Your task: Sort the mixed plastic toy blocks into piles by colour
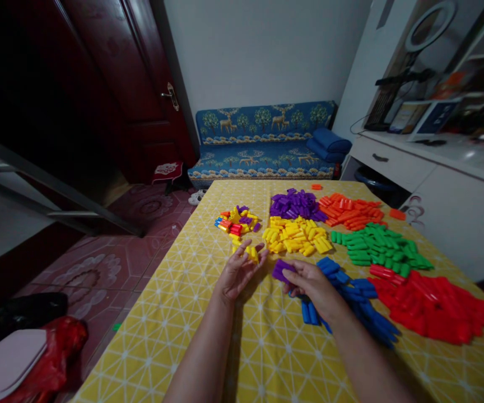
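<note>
My left hand (240, 271) is turned partly palm up, its fingers curled around a yellow plastic block (251, 254). Close beside it, my right hand (307, 282) pinches a ridged purple plastic block (283, 271) between thumb and fingers. A bit of blue shows under the right fingers; whether it is held I cannot tell. Just past the left hand lies a small mixed heap (237, 220) of yellow, purple, red, orange and blue pieces. Loose blue blocks (362, 296) spread beneath and beside my right forearm. A pile of yellow blocks (296, 235) sits directly beyond both hands.
Farther back are a purple pile (294, 205) and an orange pile (349, 211). Green blocks (382, 246) and red blocks (439, 308) cover the right side. A yellow patterned cloth (175, 330) covers the table. Beyond stand a blue sofa (263, 157) and a white cabinet (401, 165).
</note>
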### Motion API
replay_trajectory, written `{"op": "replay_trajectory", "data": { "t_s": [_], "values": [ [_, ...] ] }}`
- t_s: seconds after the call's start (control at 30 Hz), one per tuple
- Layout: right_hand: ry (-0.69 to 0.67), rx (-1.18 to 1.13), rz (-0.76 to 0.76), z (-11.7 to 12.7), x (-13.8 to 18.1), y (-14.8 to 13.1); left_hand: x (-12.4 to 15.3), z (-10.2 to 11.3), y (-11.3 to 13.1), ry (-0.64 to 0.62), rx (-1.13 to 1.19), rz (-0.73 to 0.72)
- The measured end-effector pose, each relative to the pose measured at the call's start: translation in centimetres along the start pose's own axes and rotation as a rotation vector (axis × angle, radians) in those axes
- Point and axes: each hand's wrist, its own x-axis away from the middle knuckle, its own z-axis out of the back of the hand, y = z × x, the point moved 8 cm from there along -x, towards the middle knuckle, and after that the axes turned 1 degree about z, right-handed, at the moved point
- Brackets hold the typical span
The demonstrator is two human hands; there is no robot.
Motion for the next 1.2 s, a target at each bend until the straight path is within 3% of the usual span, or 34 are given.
{"op": "replay_trajectory", "data": {
  "t_s": [0.1,0.17,0.33,0.43,0.5,0.67,0.77,1.03,1.2],
  "values": [
    [-0.105,0.269,0.007,0.3,-1.7,-1.4,-0.2,0.2,-0.1,0.002,0.025,0.013],
    [-0.069,0.353,0.016,1.6,-3.8,-3.0,-0.3,0.4,-0.2,-0.011,0.014,0.026],
    [0.369,0.317,0.219,7.2,-9.4,-8.8,-0.5,0.7,-0.7,-0.005,-0.077,0.051],
    [0.565,0.248,0.339,8.8,-10.2,-9.6,-0.5,0.9,-0.8,0.030,-0.118,0.044],
    [0.583,0.239,0.383,7.9,-9.4,-8.6,-0.6,1.0,-0.9,0.054,-0.149,0.046],
    [0.228,0.409,0.390,0.3,-5.2,-3.8,-0.5,1.0,-1.4,0.078,-0.251,0.062],
    [0.195,0.490,0.404,-2.4,-2.6,-2.0,-0.5,1.1,-1.5,0.093,-0.318,0.045],
    [0.289,0.699,0.521,-3.1,-0.5,-1.8,-0.3,0.7,-2.0,0.082,-0.424,0.057],
    [0.280,0.803,0.550,-3.5,0.3,-2.1,-0.1,0.2,-1.8,0.095,-0.426,0.035]
  ]
}}
